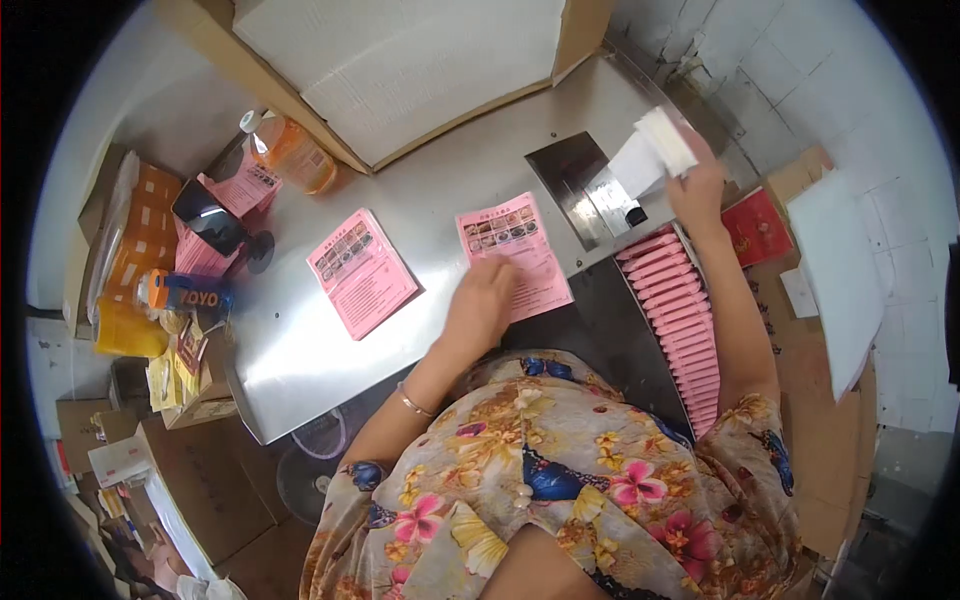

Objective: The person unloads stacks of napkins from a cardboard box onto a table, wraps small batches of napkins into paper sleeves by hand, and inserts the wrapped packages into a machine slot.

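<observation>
My left hand [488, 300], its fingers bent and close together, grips the left edge of a pink printed leaflet [540, 278] near the metal table's front edge. Held up at the right, a thick white paper stack [663, 143] is in my right hand [697, 190]. Below that stack lies a dark and silver metal plate [577, 180] with a white sheet over part of it. A second pink leaflet pile [363, 273] rests on the table left of my left hand. Many folded pink papers [678, 325] stand in a row under my right forearm.
An orange drink bottle [292, 152], a dark phone [208, 216] and a yellow container [130, 328] are at the left. A large cardboard box [410, 75] stands behind the metal table [290, 350]. A red packet [757, 226] lies on cardboard at the right.
</observation>
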Demonstrator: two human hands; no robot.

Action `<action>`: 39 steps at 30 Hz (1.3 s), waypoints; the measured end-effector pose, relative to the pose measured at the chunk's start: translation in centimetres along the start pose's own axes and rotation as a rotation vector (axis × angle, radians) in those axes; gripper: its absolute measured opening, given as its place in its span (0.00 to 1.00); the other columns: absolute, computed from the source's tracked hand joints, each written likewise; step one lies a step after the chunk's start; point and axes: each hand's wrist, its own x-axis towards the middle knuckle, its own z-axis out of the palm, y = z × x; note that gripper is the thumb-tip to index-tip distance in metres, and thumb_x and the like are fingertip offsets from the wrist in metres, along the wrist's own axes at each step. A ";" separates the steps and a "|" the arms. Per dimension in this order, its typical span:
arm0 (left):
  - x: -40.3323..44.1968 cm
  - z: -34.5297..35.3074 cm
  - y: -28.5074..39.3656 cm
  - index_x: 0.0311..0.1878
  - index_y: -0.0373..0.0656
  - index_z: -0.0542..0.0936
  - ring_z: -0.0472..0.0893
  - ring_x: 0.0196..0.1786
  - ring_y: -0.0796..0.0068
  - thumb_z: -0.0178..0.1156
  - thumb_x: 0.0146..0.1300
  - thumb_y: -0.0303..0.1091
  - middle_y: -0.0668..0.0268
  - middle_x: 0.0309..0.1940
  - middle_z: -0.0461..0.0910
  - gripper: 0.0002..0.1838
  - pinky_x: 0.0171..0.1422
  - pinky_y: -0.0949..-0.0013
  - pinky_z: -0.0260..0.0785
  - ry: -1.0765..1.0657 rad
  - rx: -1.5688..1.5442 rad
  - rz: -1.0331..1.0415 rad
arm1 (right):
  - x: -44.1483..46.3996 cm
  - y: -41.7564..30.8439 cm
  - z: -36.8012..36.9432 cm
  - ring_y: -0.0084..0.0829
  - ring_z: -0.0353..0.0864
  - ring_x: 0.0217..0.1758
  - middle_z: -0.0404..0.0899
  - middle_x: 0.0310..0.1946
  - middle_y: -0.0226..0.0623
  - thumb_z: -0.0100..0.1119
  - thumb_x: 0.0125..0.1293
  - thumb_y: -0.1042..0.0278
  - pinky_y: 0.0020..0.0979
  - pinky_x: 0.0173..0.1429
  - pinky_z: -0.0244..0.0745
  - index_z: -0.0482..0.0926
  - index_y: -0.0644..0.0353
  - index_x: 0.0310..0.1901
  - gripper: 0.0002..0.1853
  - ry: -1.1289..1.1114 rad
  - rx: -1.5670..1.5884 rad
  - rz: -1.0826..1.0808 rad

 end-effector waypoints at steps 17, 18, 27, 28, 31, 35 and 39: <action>3.6 1.6 0.9 0.77 0.45 0.62 0.63 0.74 0.45 0.74 0.51 0.45 0.50 0.74 0.61 0.50 0.73 0.43 0.53 0.222 0.305 -0.020 | -2.0 -15.0 12.0 0.40 0.74 0.69 0.78 0.62 0.39 0.66 0.57 0.62 0.61 0.77 0.51 0.84 0.53 0.55 0.22 -0.641 -0.027 -0.456; 4.3 1.4 0.7 0.78 0.45 0.61 0.60 0.76 0.45 0.74 0.51 0.45 0.50 0.75 0.60 0.52 0.75 0.43 0.51 0.275 0.379 0.002 | -1.4 -14.7 12.0 0.40 0.74 0.69 0.78 0.62 0.39 0.66 0.57 0.62 0.61 0.77 0.51 0.84 0.53 0.55 0.22 -0.627 -0.037 -0.462; 3.7 -2.1 -0.5 0.43 0.40 0.81 0.76 0.54 0.52 0.63 0.62 0.35 0.54 0.50 0.77 0.11 0.54 0.51 0.69 -0.026 0.080 -0.287 | -1.5 -7.2 1.6 0.42 0.82 0.54 0.83 0.48 0.40 0.60 0.61 0.75 0.39 0.59 0.75 0.85 0.57 0.52 0.17 -0.173 0.247 -0.275; 4.2 -1.7 -0.8 0.43 0.40 0.81 0.76 0.54 0.52 0.63 0.62 0.35 0.54 0.50 0.77 0.11 0.54 0.51 0.69 -0.032 0.076 -0.285 | -0.8 -5.7 0.8 0.42 0.82 0.52 0.83 0.46 0.40 0.61 0.60 0.75 0.39 0.56 0.76 0.84 0.58 0.53 0.18 -0.087 0.189 -0.220; 5.7 -0.4 -2.1 0.42 0.39 0.80 0.79 0.45 0.52 0.63 0.61 0.34 0.56 0.41 0.78 0.10 0.46 0.52 0.71 0.332 0.303 0.238 | 0.1 -3.0 -0.2 0.43 0.82 0.49 0.82 0.42 0.41 0.62 0.63 0.72 0.39 0.52 0.77 0.84 0.59 0.53 0.16 -0.002 -0.051 -0.013; 6.0 -0.5 -2.6 0.41 0.37 0.77 0.81 0.39 0.52 0.62 0.61 0.31 0.55 0.35 0.79 0.08 0.43 0.52 0.72 0.188 0.305 0.049 | -0.7 -0.4 1.0 0.42 0.82 0.46 0.81 0.42 0.42 0.63 0.65 0.70 0.39 0.49 0.76 0.85 0.61 0.51 0.14 -0.146 -0.008 0.143; 4.8 -0.6 -1.2 0.39 0.38 0.74 0.81 0.41 0.52 0.62 0.61 0.30 0.53 0.35 0.79 0.08 0.46 0.49 0.73 0.033 0.188 -0.187 | -0.6 -0.1 1.2 0.41 0.83 0.44 0.80 0.44 0.42 0.63 0.65 0.68 0.38 0.47 0.77 0.84 0.61 0.51 0.14 -0.201 0.033 0.161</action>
